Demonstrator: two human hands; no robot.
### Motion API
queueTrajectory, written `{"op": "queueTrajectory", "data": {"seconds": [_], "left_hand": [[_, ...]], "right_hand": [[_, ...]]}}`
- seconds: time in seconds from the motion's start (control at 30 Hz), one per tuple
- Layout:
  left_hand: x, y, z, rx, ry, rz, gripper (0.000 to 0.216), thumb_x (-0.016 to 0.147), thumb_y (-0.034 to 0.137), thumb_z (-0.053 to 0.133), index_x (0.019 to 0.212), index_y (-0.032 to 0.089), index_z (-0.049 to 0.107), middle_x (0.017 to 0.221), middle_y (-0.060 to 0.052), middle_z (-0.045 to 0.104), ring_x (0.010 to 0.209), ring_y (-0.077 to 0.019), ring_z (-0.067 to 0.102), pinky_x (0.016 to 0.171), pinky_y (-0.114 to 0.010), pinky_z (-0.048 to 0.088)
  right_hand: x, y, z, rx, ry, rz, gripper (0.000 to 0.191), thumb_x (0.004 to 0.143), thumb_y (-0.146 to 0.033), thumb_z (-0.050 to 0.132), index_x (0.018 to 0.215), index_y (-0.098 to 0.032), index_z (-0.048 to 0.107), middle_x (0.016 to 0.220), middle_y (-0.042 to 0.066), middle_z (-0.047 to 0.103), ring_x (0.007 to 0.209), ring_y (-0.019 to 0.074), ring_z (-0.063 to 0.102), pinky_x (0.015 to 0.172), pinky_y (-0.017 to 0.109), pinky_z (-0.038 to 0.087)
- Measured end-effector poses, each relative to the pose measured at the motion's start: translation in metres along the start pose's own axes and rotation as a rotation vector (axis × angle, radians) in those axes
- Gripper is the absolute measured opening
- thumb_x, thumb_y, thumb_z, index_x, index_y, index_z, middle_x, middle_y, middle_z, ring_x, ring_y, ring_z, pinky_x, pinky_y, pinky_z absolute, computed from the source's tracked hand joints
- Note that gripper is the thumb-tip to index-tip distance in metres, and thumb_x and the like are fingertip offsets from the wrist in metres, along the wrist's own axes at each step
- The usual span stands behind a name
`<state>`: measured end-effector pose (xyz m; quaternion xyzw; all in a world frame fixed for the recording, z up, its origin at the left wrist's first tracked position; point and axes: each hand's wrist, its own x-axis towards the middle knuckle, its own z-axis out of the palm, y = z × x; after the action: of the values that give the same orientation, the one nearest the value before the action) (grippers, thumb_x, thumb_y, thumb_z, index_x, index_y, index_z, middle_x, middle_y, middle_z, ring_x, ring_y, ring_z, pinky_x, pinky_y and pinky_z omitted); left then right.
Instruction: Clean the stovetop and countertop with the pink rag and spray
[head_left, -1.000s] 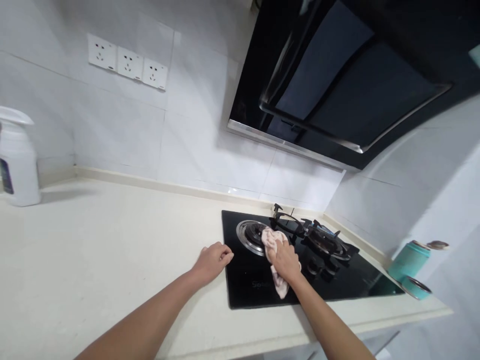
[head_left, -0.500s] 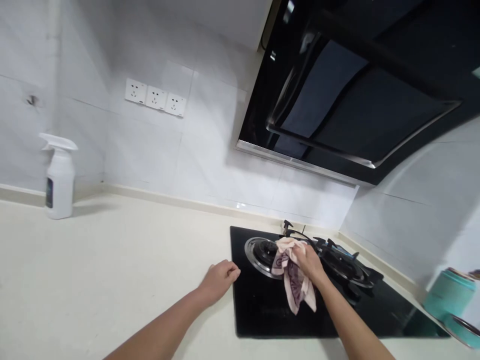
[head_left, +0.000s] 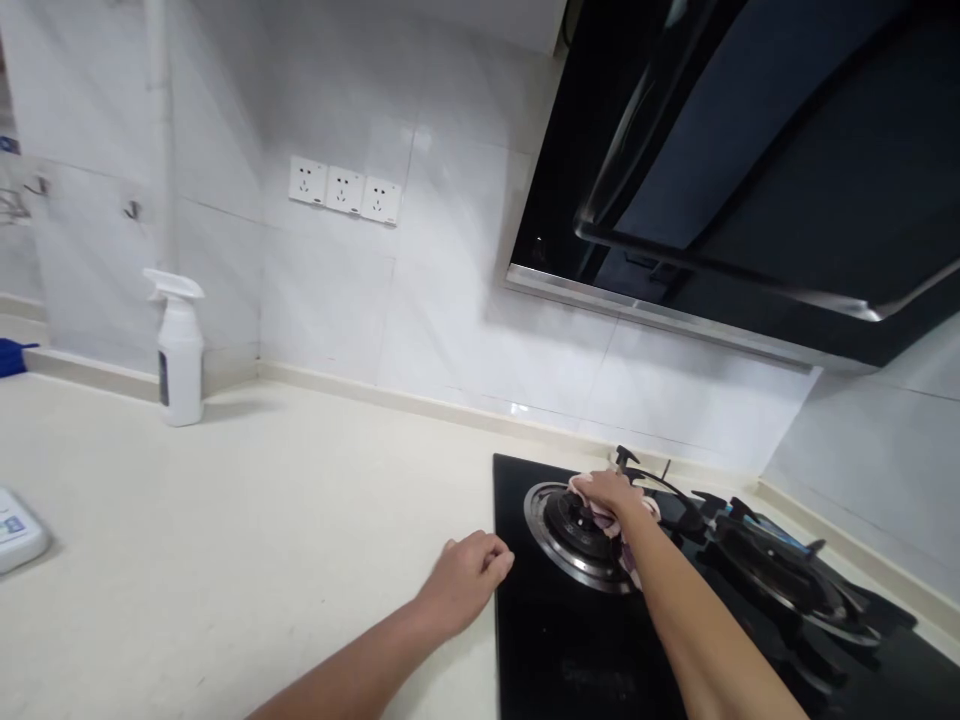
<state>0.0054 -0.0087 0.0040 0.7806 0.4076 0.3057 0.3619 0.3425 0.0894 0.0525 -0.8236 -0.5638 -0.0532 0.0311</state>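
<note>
My right hand (head_left: 609, 492) presses a pink and purple cloth (head_left: 628, 558) onto the far right side of the left burner (head_left: 551, 530); most of the cloth is hidden under the hand and forearm. That burner has a metal ring and no pan support on it. My left hand (head_left: 469, 580) is curled closed with nothing in it, by the left edge of the black glass gas stove (head_left: 570, 640). A black pan support (head_left: 679, 505) sits behind and to the right of the left burner, close to my right hand.
A white spray bottle (head_left: 180, 350) stands on the pale counter (head_left: 300, 520) near the back corner. A white object (head_left: 19, 530) lies at the left edge. The black range hood (head_left: 720, 260) hangs low over the stove. The right burner (head_left: 787, 570) carries its support.
My right hand has lowered the cloth from above the stove onto the left burner and bunched it. The view has turned left. My left hand stays by the stove edge.
</note>
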Motion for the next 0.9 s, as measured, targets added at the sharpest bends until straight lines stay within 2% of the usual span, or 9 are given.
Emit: {"op": "queueTrajectory", "data": {"seconds": [0.07, 0.17, 0.3, 0.43, 0.53, 0.73, 0.9], "left_hand": [[0.001, -0.001, -0.001, -0.013, 0.001, -0.013, 0.036, 0.098, 0.050, 0.041, 0.087, 0.027, 0.065, 0.099, -0.004, 0.073, 0.093, -0.0249, 0.064, 0.099, -0.044, 0.048], [0.001, -0.003, -0.001, -0.012, -0.005, -0.019, 0.036, 0.098, 0.051, 0.041, 0.088, 0.026, 0.065, 0.100, -0.005, 0.073, 0.093, -0.0252, 0.064, 0.089, -0.041, 0.049], [0.002, -0.004, 0.000, -0.008, -0.008, -0.006, 0.036, 0.098, 0.050, 0.041, 0.088, 0.026, 0.065, 0.100, -0.005, 0.073, 0.092, -0.0247, 0.064, 0.085, -0.039, 0.049], [0.004, -0.004, 0.000, -0.007, 0.006, 0.006, 0.035, 0.097, 0.050, 0.042, 0.087, 0.025, 0.064, 0.097, -0.005, 0.073, 0.089, -0.0239, 0.064, 0.083, -0.038, 0.049], [0.005, -0.004, 0.000, 0.001, 0.018, 0.016, 0.035, 0.096, 0.050, 0.043, 0.086, 0.025, 0.064, 0.096, -0.005, 0.073, 0.088, -0.0235, 0.064, 0.082, -0.037, 0.048], [0.006, -0.008, -0.002, -0.001, 0.025, 0.051, 0.037, 0.095, 0.051, 0.042, 0.089, 0.025, 0.067, 0.098, -0.005, 0.074, 0.092, -0.0234, 0.066, 0.083, -0.035, 0.049], [0.007, -0.011, -0.002, -0.017, 0.020, 0.066, 0.042, 0.095, 0.056, 0.040, 0.089, 0.024, 0.067, 0.097, -0.005, 0.074, 0.094, -0.0240, 0.066, 0.086, -0.036, 0.050]], "right_hand": [[0.007, -0.016, -0.003, -0.022, -0.036, -0.050, 0.045, 0.089, -0.049, 0.052, 0.110, -0.023, 0.082, 0.128, 0.018, 0.074, 0.123, 0.0430, 0.066, 0.098, 0.058, 0.047], [0.011, -0.041, -0.006, -0.050, -0.044, -0.151, 0.040, 0.087, -0.039, 0.054, 0.108, -0.023, 0.083, 0.127, 0.017, 0.075, 0.123, 0.0398, 0.067, 0.100, 0.055, 0.046], [0.007, -0.065, -0.009, -0.083, -0.005, -0.278, 0.038, 0.088, -0.033, 0.054, 0.111, -0.023, 0.083, 0.125, 0.017, 0.076, 0.119, 0.0344, 0.069, 0.100, 0.047, 0.047], [-0.004, -0.074, -0.011, -0.141, 0.051, -0.389, 0.039, 0.093, -0.031, 0.050, 0.113, -0.022, 0.082, 0.126, 0.016, 0.075, 0.118, 0.0322, 0.068, 0.101, 0.045, 0.045], [-0.020, -0.082, -0.012, -0.199, 0.095, -0.490, 0.039, 0.096, -0.030, 0.048, 0.112, -0.019, 0.081, 0.127, 0.017, 0.074, 0.119, 0.0328, 0.065, 0.101, 0.047, 0.043], [-0.066, -0.106, -0.010, -0.265, 0.174, -0.710, 0.028, 0.094, -0.029, 0.056, 0.105, -0.018, 0.080, 0.115, 0.016, 0.074, 0.116, 0.0340, 0.062, 0.105, 0.052, 0.037], [-0.106, -0.093, -0.009, -0.253, 0.216, -0.780, 0.025, 0.097, -0.026, 0.055, 0.105, -0.018, 0.077, 0.113, 0.015, 0.073, 0.113, 0.0320, 0.059, 0.102, 0.050, 0.036]]}}
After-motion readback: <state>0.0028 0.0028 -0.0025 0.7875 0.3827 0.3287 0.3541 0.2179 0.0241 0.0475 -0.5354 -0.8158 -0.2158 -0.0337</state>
